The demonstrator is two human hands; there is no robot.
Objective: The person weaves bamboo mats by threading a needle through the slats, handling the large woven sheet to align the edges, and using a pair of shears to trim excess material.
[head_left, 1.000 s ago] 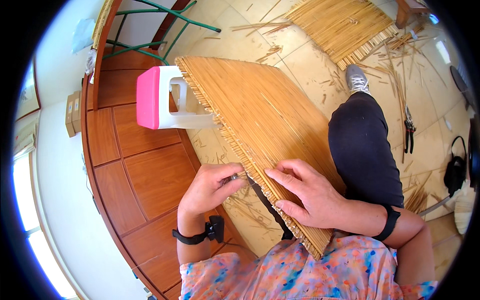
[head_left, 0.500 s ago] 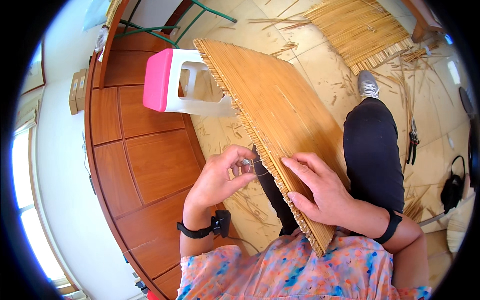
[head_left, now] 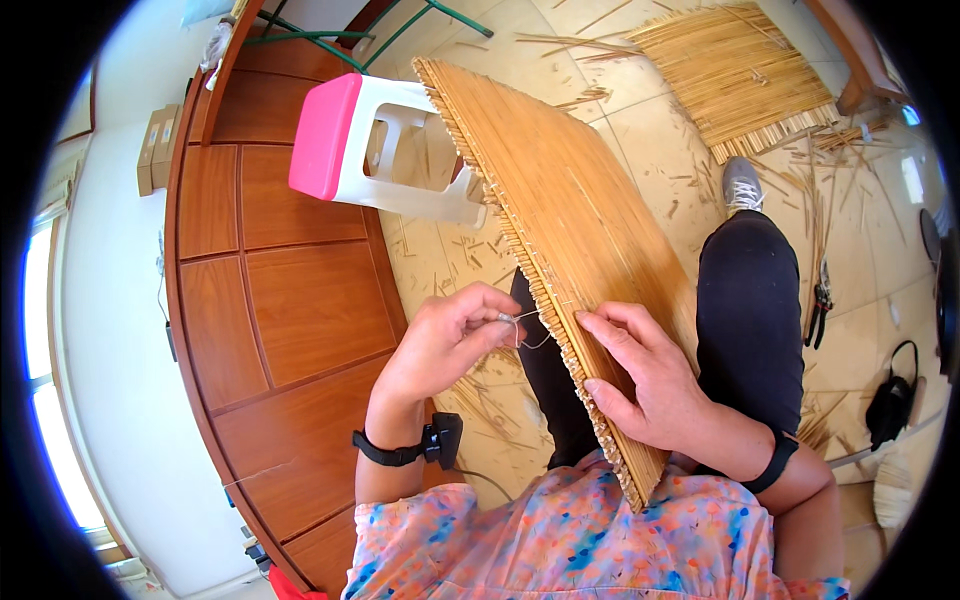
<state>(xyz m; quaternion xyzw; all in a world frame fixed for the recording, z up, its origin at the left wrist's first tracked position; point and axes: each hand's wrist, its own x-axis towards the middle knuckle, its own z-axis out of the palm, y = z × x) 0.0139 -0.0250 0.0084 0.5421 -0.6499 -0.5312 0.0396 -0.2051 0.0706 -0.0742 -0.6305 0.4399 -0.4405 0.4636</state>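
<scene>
A panel of thin reed-like stalks [head_left: 570, 190] leans across my lap, its bound edge running from the far middle down to my shirt. My right hand [head_left: 650, 375] grips it, thumb and fingers at the bound edge and the palm over its face. Just left of that edge, my left hand [head_left: 450, 335] is closed in a pinch on a thin pale thread [head_left: 527, 316]. The thread loops from the fingertips to the panel's edge. What else lies inside the left fingers is too small to make out.
A white stool with a pink top [head_left: 330, 135] lies on its side beyond the panel. Another stalk mat [head_left: 740, 75] lies on the tiled floor among scattered stalks. Black-handled pliers [head_left: 820, 305] rest at the right. A wooden cabinet [head_left: 310, 310] stands at the left.
My left hand has moved slightly right, closer to the bound edge, with the thread still pinched. My right hand keeps its hold on the panel. The whole view has shifted slightly.
</scene>
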